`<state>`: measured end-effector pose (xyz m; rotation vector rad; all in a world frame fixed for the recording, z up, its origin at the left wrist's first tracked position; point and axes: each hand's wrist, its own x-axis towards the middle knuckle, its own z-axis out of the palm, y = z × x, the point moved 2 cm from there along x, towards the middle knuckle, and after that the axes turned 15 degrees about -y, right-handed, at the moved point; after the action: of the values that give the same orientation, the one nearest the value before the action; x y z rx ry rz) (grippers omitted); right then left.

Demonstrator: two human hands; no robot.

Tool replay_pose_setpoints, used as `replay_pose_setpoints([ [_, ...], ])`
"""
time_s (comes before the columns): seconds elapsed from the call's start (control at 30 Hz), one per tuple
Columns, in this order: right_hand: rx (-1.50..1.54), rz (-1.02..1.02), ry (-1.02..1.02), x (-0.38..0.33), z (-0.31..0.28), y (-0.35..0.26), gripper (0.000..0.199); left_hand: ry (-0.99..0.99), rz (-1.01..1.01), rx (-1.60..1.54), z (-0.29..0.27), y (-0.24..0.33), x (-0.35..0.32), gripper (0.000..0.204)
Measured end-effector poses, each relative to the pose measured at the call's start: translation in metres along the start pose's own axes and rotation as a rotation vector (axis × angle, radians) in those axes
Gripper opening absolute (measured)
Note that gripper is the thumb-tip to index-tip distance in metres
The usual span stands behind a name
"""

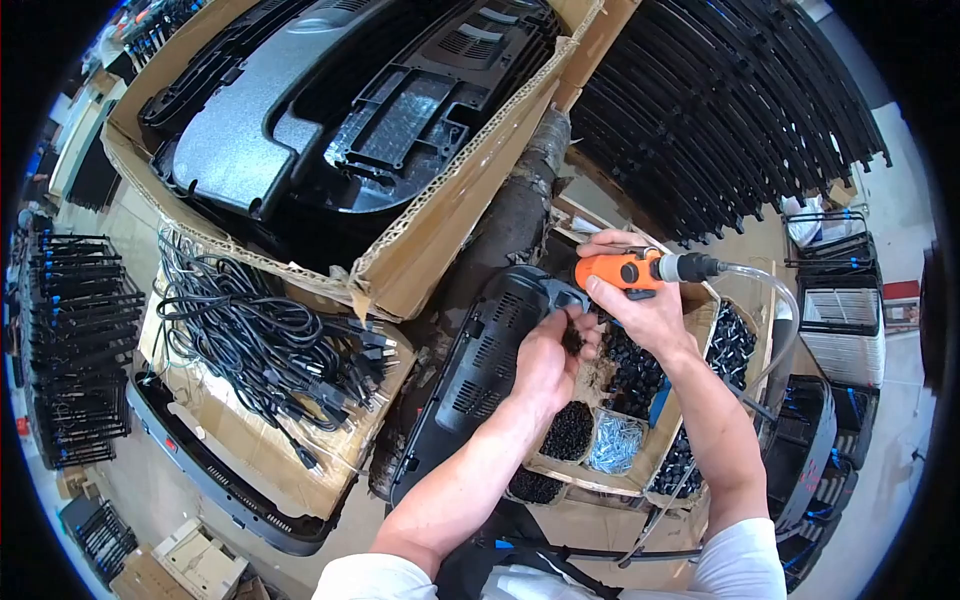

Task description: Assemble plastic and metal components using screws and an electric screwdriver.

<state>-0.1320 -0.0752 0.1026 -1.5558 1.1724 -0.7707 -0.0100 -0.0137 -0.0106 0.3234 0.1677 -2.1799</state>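
Note:
My right hand is wrapped round an orange air screwdriver, whose black coupling joins a clear hose. Cupped, with its fingers curled, my left hand holds a clump of small black screws. Both hands are close together above the far end of a black vented plastic housing. Beside them is a divided cardboard parts box. Its compartments hold black screws, silver screws and black plastic pieces. The screwdriver's tip is hidden.
A large cardboard carton of black moulded covers stands at the far left. Bundled black power cables lie on cardboard to the left. Stacked black bars fill the far right. A worn padded beam runs beside the carton.

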Motion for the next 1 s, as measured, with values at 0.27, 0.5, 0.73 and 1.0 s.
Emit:
replay_pose_setpoints([
  [0.27, -0.141, 0.015, -0.084, 0.013, 0.008, -0.006, 0.034, 0.016, 0.004, 0.212, -0.010, 0.000, -0.041, 0.030],
  [0.5, -0.146, -0.010, -0.102, 0.020, 0.012, -0.005, 0.038, 0.023, 0.064, 0.342, -0.011, 0.012, -0.054, 0.031],
  [0.73, 0.018, -0.013, -0.023, 0.002, 0.021, -0.031, 0.051, 0.128, 0.103, 0.163, 0.002, 0.020, -0.060, 0.021],
  [1.0, 0.134, -0.021, -0.155, -0.027, 0.041, -0.060, 0.055, 0.142, 0.204, -0.225, -0.010, 0.039, -0.045, 0.030],
])
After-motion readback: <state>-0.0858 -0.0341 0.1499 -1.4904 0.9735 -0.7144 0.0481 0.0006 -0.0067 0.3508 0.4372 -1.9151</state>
